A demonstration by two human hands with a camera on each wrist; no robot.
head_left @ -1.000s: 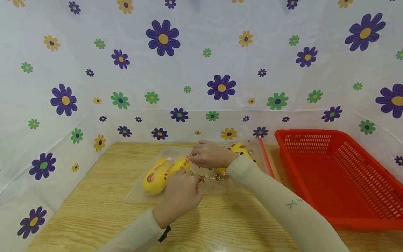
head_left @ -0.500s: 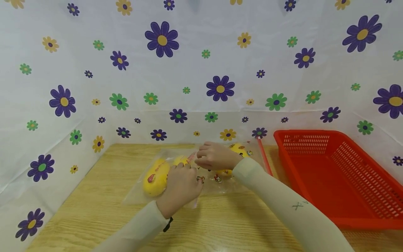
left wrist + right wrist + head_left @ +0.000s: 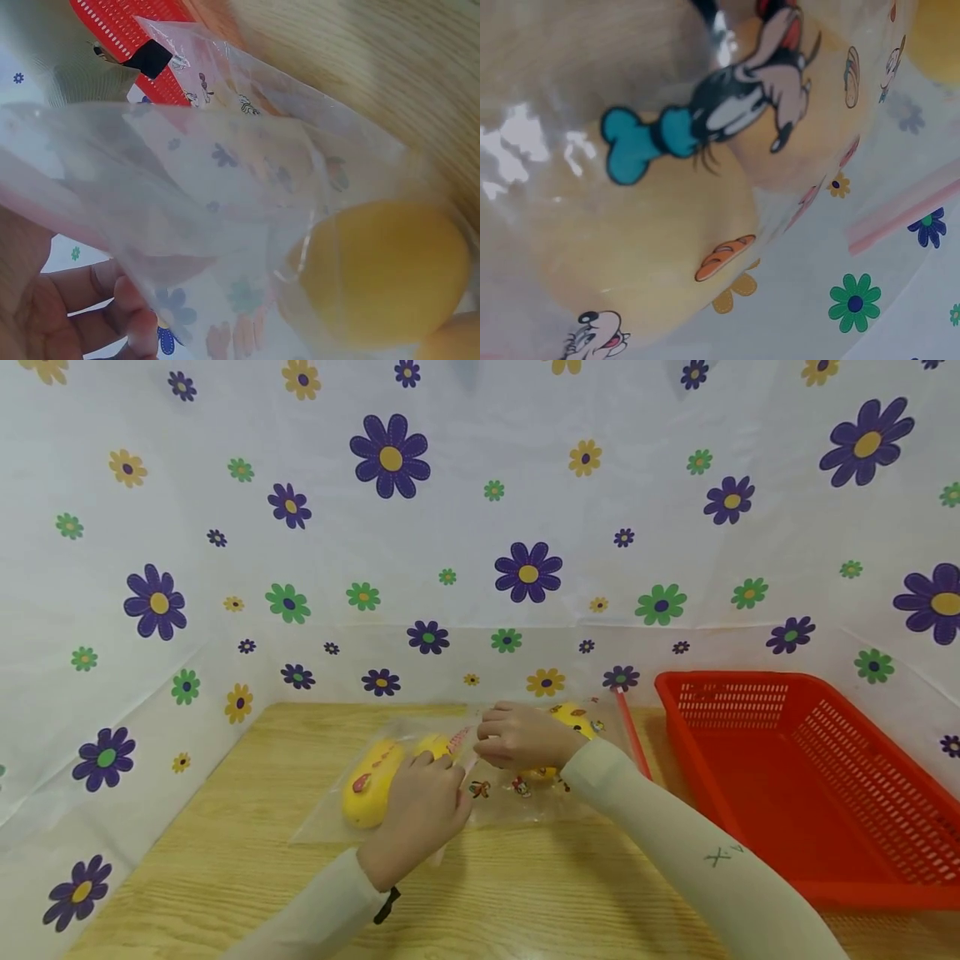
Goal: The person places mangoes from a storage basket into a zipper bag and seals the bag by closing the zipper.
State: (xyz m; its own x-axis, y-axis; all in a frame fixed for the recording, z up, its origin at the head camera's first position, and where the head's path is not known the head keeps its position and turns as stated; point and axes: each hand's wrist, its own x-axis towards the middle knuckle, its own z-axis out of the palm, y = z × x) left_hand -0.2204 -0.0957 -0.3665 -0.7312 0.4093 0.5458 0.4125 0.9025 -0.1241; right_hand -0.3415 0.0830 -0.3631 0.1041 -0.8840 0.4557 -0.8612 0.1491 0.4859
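Observation:
A clear printed plastic bag (image 3: 330,814) with smooth yellow oval things (image 3: 372,785) inside lies mid-table. My left hand (image 3: 420,810) grips its right-hand edge from the near side; in the left wrist view curled fingers (image 3: 112,307) show beside the bag's film (image 3: 187,202). At the far end of that edge, the bent fingers of my right hand (image 3: 528,739) pinch the film. Beneath my right hand is a second clear bag (image 3: 498,802) with cartoon prints and yellow things (image 3: 652,247) in it. The right wrist view does not show the right hand.
A red plastic basket (image 3: 795,885) stands on the right of the wooden table (image 3: 225,852). The second bag's pink strip (image 3: 633,735) points towards the basket. A flower-printed cloth (image 3: 450,485) walls the table at the back and sides.
My right hand has shifted a little right and my left hand slightly left, so their fingers are farther apart. The first bag's edge strip now shows between them.

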